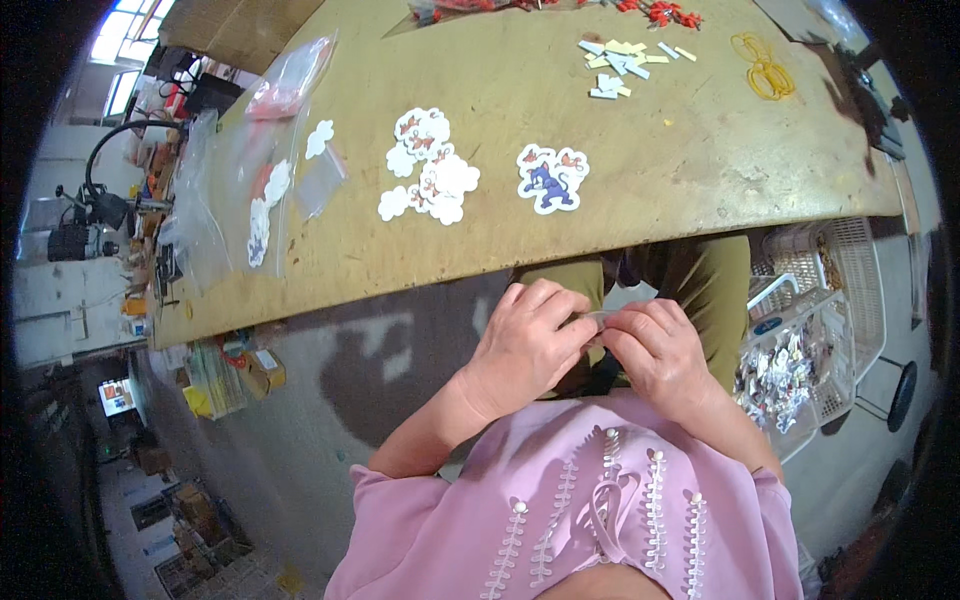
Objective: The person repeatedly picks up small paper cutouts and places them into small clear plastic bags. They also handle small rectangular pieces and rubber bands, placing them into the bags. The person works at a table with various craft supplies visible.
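Observation:
In front of my lap, just off the table's near edge, my left hand (pixel 533 342) and my right hand (pixel 657 348) meet with their fingers pinched together. A small, thin, pale or see-through piece (pixel 598 318) shows between the fingertips; its kind is too small and covered to tell. Beyond the hands, a die-cut sticker with a purple cartoon cat (pixel 548 186) lies on the yellowish table (pixel 600 225). Left of it is a loose pile of white cloud-shaped cutouts (pixel 440 185) with small reddish figures.
Clear plastic bags (pixel 292 85) and more cutouts (pixel 265 210) lie at the table's left. Small pale strips (pixel 620 62), yellow rubber bands (pixel 768 75) and red pieces (pixel 660 14) are farther back. A white basket (pixel 868 310) with many small wrapped pieces (pixel 778 375) stands low at right.

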`<action>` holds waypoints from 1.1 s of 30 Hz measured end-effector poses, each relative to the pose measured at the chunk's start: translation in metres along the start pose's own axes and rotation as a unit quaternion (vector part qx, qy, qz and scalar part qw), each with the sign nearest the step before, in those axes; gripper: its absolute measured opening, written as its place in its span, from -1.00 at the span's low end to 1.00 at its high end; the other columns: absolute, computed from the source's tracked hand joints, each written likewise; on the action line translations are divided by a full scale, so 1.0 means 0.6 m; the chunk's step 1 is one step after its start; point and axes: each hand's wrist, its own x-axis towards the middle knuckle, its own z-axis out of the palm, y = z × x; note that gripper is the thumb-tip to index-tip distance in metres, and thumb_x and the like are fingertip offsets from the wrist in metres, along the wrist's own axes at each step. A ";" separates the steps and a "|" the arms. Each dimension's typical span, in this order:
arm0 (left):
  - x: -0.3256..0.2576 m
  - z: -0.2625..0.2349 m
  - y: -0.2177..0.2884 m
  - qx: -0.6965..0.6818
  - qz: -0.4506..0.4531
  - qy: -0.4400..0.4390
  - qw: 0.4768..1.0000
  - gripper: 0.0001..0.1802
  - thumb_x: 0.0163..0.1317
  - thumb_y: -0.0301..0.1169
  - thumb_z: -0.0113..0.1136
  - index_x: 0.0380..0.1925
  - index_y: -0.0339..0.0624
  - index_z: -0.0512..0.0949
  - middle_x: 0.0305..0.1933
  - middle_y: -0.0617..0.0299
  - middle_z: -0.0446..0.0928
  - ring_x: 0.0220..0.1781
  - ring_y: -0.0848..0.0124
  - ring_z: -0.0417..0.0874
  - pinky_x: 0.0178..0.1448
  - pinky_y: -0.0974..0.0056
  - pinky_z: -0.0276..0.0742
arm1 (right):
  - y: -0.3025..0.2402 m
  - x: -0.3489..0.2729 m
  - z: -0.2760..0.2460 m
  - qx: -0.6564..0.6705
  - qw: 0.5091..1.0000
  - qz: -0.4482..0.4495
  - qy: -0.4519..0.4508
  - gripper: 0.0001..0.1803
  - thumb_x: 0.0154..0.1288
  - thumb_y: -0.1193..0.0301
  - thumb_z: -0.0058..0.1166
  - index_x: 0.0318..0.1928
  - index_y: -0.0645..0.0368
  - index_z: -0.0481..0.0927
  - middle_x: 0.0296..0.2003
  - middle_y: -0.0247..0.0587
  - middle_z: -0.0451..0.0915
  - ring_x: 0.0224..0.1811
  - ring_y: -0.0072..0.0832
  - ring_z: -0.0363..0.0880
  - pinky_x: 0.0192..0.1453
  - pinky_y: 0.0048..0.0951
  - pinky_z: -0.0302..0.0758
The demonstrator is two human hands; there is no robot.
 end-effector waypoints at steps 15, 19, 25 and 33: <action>0.171 -0.107 -0.142 0.021 -0.008 0.086 0.996 -0.74 0.38 -0.44 0.34 0.05 -0.17 0.73 -0.12 0.02 0.75 -0.13 0.16 0.79 -0.03 0.15 0.69 | 0.034 -0.004 -0.036 0.004 0.996 0.085 0.015 -0.72 0.08 0.48 0.23 -0.13 0.18 0.72 -0.15 -0.18 0.66 -0.06 -0.19 0.64 0.05 -0.14 0.58; 0.271 -0.157 -0.443 0.171 -0.156 0.218 0.948 -0.46 0.39 -0.21 0.34 0.31 -0.18 0.57 0.06 -0.01 0.73 -0.09 0.20 0.77 0.05 0.12 0.68 | 0.038 -0.013 -0.035 0.017 0.995 0.099 0.001 -0.73 0.09 0.51 0.24 -0.14 0.18 0.73 -0.18 -0.18 0.63 -0.08 -0.20 0.64 0.01 -0.15 0.60; 0.398 -0.190 -0.602 0.053 -0.306 0.173 0.935 -0.30 0.19 0.03 0.50 0.22 -0.20 0.67 0.08 -0.04 0.72 0.12 0.00 0.72 0.25 -0.03 0.61 | 0.052 -0.033 -0.031 0.043 0.990 0.137 0.003 -0.76 0.08 0.55 0.27 -0.17 0.20 0.71 -0.23 -0.18 0.58 -0.15 -0.20 0.62 -0.08 -0.20 0.58; 0.304 -0.146 -0.448 0.139 -0.156 0.143 0.967 -0.68 0.28 -0.32 0.45 0.01 -0.14 0.78 -0.05 0.01 0.72 -0.03 0.08 0.75 0.12 0.08 0.66 | 0.066 -0.029 -0.038 0.047 0.989 0.138 -0.004 -0.82 0.15 0.49 0.21 -0.21 0.19 0.69 -0.26 -0.18 0.57 -0.17 -0.21 0.60 -0.10 -0.24 0.55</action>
